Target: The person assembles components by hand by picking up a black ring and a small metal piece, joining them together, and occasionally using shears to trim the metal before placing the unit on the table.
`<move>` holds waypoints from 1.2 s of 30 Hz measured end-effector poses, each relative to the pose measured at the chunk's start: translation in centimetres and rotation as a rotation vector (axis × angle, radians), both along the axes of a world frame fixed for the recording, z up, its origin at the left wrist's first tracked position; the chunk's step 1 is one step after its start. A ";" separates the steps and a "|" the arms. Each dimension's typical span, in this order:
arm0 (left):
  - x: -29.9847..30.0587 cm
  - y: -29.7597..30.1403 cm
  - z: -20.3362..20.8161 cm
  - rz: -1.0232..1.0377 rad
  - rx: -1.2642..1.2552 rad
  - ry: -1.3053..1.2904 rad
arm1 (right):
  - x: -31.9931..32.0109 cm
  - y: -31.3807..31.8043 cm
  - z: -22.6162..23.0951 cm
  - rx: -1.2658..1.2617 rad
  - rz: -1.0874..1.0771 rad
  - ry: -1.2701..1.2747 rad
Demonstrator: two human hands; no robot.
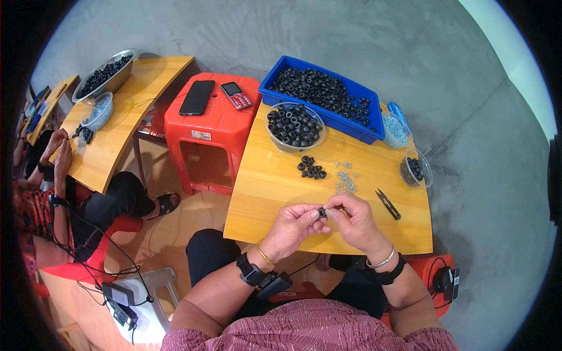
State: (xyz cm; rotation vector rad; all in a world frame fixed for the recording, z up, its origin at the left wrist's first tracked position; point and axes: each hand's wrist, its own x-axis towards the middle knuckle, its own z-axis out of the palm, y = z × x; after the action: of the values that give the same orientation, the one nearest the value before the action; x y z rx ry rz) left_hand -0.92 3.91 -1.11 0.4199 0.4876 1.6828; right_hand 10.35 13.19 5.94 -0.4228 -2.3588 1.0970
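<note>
Over the near part of the yellow table (263, 205), my left hand (291, 229) pinches a small black rounded part (322, 213) between thumb and fingers. My right hand (356, 222) meets it from the other side, its thumb and forefinger closed at the part's edge. Whether the right fingertips also hold a smaller piece is hidden. Just beyond my hands lie a little heap of black rounded parts (311, 168) and a scatter of small silvery screws (346, 181). To the right of my right hand rests a black tool with two pointed tips (388, 205).
A clear bowl of black parts (295, 147) and a blue tray (366, 134) stand at the far side. Tubs of light-blue pieces (396, 130) and dark parts (414, 169) sit right. Two phones lie on a red stool (213, 123). A co-worker's hands (61, 153) work at another table.
</note>
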 end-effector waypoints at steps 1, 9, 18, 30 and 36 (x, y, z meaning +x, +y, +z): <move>-0.1 0.0 0.1 -0.011 -0.014 -0.007 | -0.1 -0.1 -0.1 0.000 0.000 -0.001; -0.4 -0.1 0.3 -0.034 -0.017 -0.074 | 0.9 0.2 -0.1 0.082 -0.105 0.037; 0.0 0.0 0.2 -0.020 -0.041 -0.020 | 0.5 -0.8 -0.5 0.275 -0.047 0.048; -0.1 -0.4 0.2 -0.018 0.016 -0.001 | -1.6 5.0 -0.9 0.298 -0.136 -0.101; -0.3 -0.3 -0.7 -0.021 0.050 -0.049 | -5.0 8.7 -1.9 0.370 -0.060 -0.278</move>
State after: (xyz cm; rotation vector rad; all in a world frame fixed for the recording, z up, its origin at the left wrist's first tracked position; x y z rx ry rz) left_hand -1.22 3.64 -1.79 0.4176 0.4044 1.6842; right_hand 5.35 21.88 4.08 -0.5318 -2.6976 0.5827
